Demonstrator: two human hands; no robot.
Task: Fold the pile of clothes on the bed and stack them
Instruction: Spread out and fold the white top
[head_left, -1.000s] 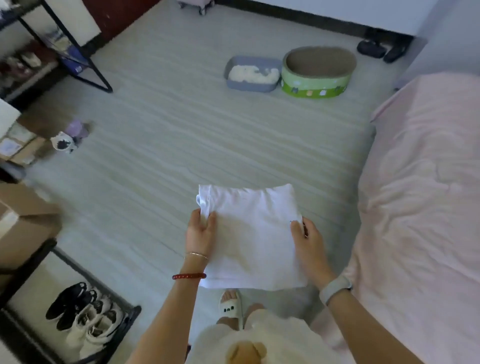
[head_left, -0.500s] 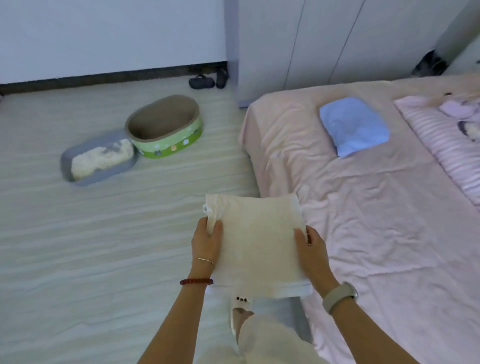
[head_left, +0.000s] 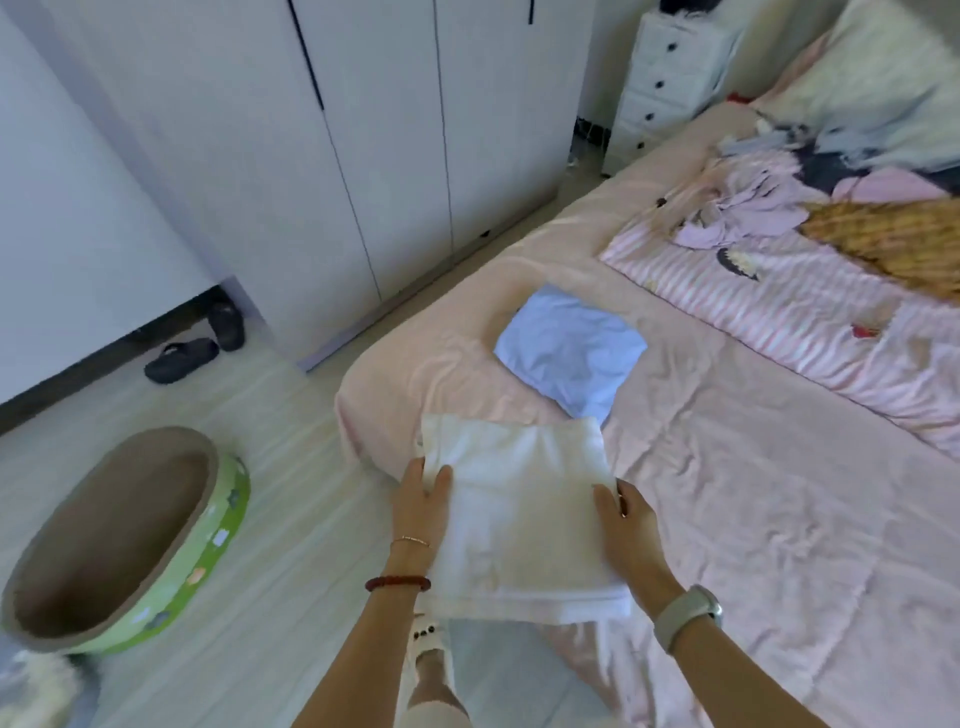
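At near corner of pink-sheeted bed (head_left: 727, 519): folded white cotton garment (head_left: 519, 525) held flat in air, left hand (head_left: 421, 512) gripping left edge, right hand (head_left: 631, 530) gripping right edge, hands apart. Folded light-blue garment (head_left: 569, 364) just beyond, on sheet. Suggest: keep level, lower squarely onto blue, align edges, release both sides together so fold holds. Unfolded pile (head_left: 769, 208) far end.
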